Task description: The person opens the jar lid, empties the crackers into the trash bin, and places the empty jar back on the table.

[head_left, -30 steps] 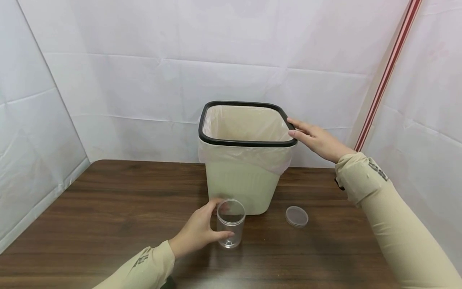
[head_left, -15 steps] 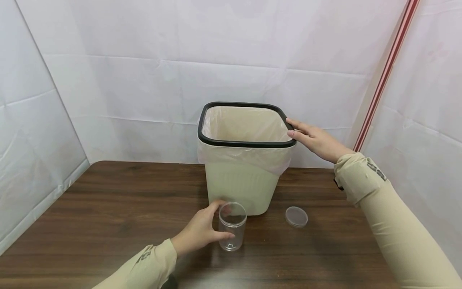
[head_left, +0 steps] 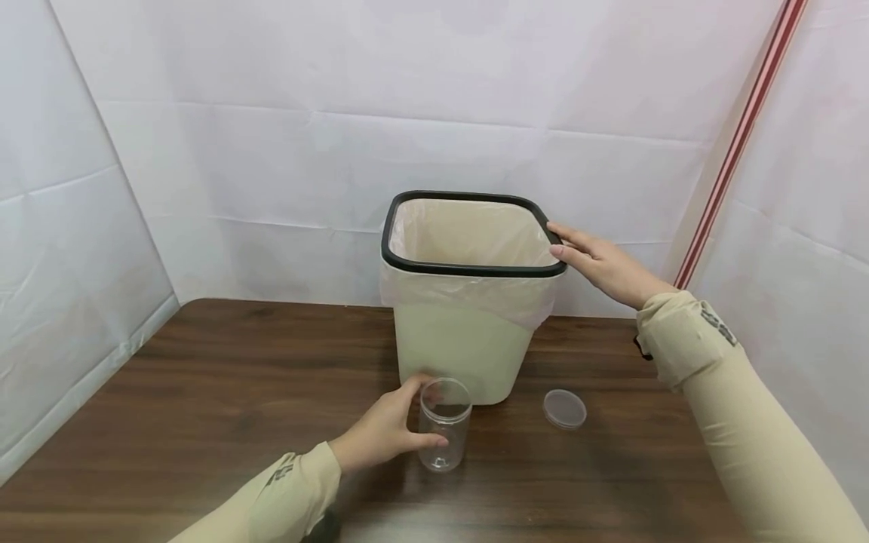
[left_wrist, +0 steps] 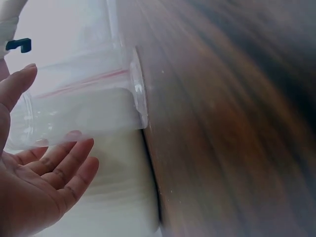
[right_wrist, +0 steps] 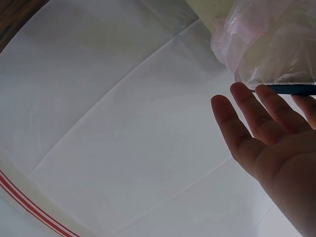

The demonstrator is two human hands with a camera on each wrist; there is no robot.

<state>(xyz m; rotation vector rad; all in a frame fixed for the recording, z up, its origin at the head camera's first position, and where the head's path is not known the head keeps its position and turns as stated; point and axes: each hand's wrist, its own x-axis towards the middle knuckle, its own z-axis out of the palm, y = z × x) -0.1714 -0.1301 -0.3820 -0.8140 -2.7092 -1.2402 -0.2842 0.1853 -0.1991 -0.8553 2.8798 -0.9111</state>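
Note:
A clear plastic jar without a lid on it stands upright on the table, close in front of the trash can. My left hand holds the jar from its left side, thumb at the front and fingers behind. In the left wrist view, fingertips show against the jar's clear wall. My right hand rests on the right edge of the can's black rim, fingers fairly straight. A round clear lid lies flat on the table, right of the can.
The cream can has a thin pinkish-white bag folded over its top. Dark wood-grain table extends to both sides. White sheeting hangs behind and at the sides, with a red-striped strip at right.
The left hand and jar have shifted slightly to the right and toward the front. The right hand stays on the rim. The whole head view has moved a little.

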